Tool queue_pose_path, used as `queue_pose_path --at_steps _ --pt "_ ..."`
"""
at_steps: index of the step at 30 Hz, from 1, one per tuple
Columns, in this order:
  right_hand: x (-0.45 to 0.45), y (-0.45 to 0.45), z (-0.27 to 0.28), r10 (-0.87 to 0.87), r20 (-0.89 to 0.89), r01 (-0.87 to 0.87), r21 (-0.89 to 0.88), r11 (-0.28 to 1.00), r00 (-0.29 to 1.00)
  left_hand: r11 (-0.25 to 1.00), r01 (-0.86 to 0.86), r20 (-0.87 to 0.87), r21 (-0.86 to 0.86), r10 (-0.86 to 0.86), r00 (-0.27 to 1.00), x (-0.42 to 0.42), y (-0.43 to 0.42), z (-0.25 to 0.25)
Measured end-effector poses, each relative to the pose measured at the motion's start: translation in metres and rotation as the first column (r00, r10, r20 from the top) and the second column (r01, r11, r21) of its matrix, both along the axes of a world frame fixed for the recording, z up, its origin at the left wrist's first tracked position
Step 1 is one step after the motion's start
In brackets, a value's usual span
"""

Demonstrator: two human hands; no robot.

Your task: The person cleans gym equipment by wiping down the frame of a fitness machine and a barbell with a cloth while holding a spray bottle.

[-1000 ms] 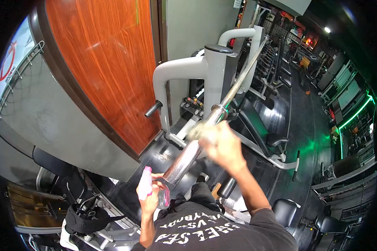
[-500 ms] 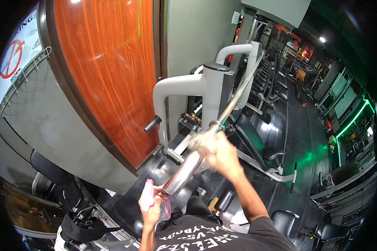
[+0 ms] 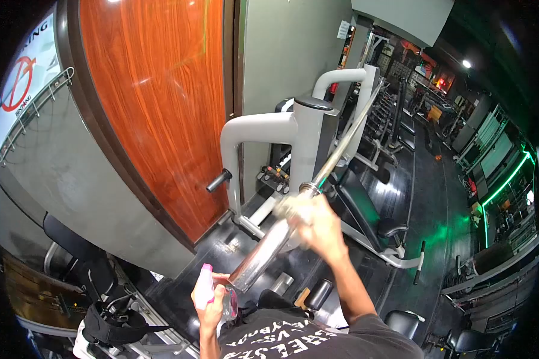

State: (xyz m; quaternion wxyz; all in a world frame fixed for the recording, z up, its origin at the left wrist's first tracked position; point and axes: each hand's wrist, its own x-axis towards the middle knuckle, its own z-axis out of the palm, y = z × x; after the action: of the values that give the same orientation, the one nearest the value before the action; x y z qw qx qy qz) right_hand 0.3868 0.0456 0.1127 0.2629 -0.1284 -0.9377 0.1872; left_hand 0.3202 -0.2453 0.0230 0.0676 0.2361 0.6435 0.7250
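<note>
A long metal barbell (image 3: 350, 137) runs diagonally from far back toward me, its thick shiny sleeve (image 3: 259, 257) nearest my body. My right hand (image 3: 320, 224) is closed around a pale cloth (image 3: 289, 208), pressed on the sleeve just below the collar (image 3: 309, 188); hand and cloth are smeared by motion. Low on the left, my left hand (image 3: 208, 311) grips a spray bottle with a pink-and-white head (image 3: 205, 284) and a clear body (image 3: 231, 304). The fingers of that hand are close to the sleeve's near end; whether they touch it I cannot tell.
Behind the bar stands a grey machine frame (image 3: 260, 128) with a black peg (image 3: 219, 180). A black padded bench (image 3: 359, 200) is to the right. A wooden door (image 3: 156, 107) fills the left, above a black bag (image 3: 114, 323). Dumbbells (image 3: 275, 175) sit low behind the frame.
The view has shifted slightly. My left hand and the spray bottle sit a little lower and further left. My right hand stays near the collar with the cloth, still blurred.
</note>
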Motion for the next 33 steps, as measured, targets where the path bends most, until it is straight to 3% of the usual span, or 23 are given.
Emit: queue_pose_path --at_steps 1,2,5,7,8,9,11,13,14,16,17,21,22,23,24,26,27,29,31,32,33 --pt "-0.002 0.005 0.02 -0.256 -0.01 0.245 -0.255 0.935 0.967 0.999 0.023 -0.009 -0.024 -0.023 1.0 0.0 0.0 -0.001" --pt "-0.009 0.031 0.001 -0.312 -0.106 0.301 -0.102 0.948 0.944 0.999 -0.001 0.046 0.034 -0.001 0.999 0.002 0.003 0.0" --pt "-0.009 0.002 0.007 -0.34 0.089 0.343 -0.016 0.939 0.936 0.997 0.027 0.119 0.076 -0.036 0.992 -0.002 0.008 -0.002" --pt "-0.002 -0.035 0.014 0.172 -0.081 -0.166 0.073 0.983 0.982 0.995 0.037 0.12 0.092 -0.048 0.992 -0.006 0.014 0.004" --pt "0.009 -0.054 0.006 0.206 0.077 -0.193 -0.148 0.97 0.976 0.993 0.055 0.114 0.104 -0.067 0.991 -0.008 0.016 0.005" --pt "0.011 -0.068 0.008 0.431 -0.065 -0.435 -0.088 0.896 0.9 0.991 0.071 0.108 0.117 -0.083 0.991 -0.01 0.018 0.005" --pt "0.017 -0.067 0.018 0.423 0.081 -0.397 -0.222 0.89 0.903 0.994 0.088 0.153 0.068 -0.097 0.983 -0.016 0.015 0.007" --pt "0.007 -0.03 0.003 0.337 -0.102 -0.351 -0.212 0.912 0.936 0.984 0.17 0.164 0.054 -0.177 0.971 -0.02 0.014 0.011" --pt "0.005 -0.006 0.006 0.207 0.008 -0.206 -0.073 0.976 0.978 0.982 0.184 0.228 0.049 -0.19 0.955 -0.021 0.012 0.014" --pt "0.002 0.036 0.007 -0.138 -0.04 0.131 -0.147 0.981 0.99 0.976 0.216 0.227 0.038 -0.219 0.949 -0.028 0.009 0.01" --pt "-0.003 0.058 0.005 -0.17 -0.055 0.168 -0.05 0.985 0.984 0.969 0.246 0.219 0.03 -0.246 0.944 -0.03 0.008 0.009" --pt "-0.005 0.023 0.008 -0.175 -0.019 0.176 0.033 0.984 0.984 0.97 0.238 0.272 0.041 -0.24 0.932 -0.031 0.007 0.005" --pt "-0.001 0.008 0.013 -0.098 0.077 0.098 0.008 0.995 0.992 0.972 0.232 0.263 0.022 -0.229 0.937 -0.032 0.008 0.006" --pt "0.004 -0.009 0.013 0.101 0.016 -0.098 -0.123 0.988 0.995 0.974 0.227 0.27 0.015 -0.222 0.937 -0.03 0.008 0.006" --pt "0.006 -0.029 0.018 0.296 -0.019 -0.295 -0.145 0.944 0.955 0.975 0.221 0.316 0.028 -0.218 0.923 -0.029 0.008 0.006" --pt "0.016 -0.064 0.004 0.499 0.09 -0.483 -0.153 0.862 0.862 0.985 0.171 0.331 0.028 -0.171 0.928 -0.026 0.009 0.006" --pt "0.018 -0.073 0.002 0.521 0.084 -0.5 -0.183 0.846 0.85 0.984 0.173 0.326 0.032 -0.173 0.929 -0.027 0.007 0.002" --pt "0.016 -0.059 -0.012 0.527 0.044 -0.525 -0.05 0.85 0.849 0.972 0.233 0.295 -0.01 -0.22 0.93 -0.033 -0.001 -0.006" --pt "0.01 -0.031 -0.003 0.386 -0.042 -0.388 -0.131 0.912 0.921 0.954 0.298 0.296 0.003 -0.286 0.912 -0.034 0.004 0.005" --pt "0.005 -0.017 0.004 0.257 -0.167 -0.261 0.002 0.965 0.952 0.954 0.3 0.244 -0.009 -0.289 0.926 -0.034 0.004 0.002" --pt "0.007 -0.003 -0.001 0.036 -0.073 -0.043 -0.085 0.995 0.997 0.953 0.302 0.193 -0.019 -0.293 0.937 -0.033 0.004 0.0"
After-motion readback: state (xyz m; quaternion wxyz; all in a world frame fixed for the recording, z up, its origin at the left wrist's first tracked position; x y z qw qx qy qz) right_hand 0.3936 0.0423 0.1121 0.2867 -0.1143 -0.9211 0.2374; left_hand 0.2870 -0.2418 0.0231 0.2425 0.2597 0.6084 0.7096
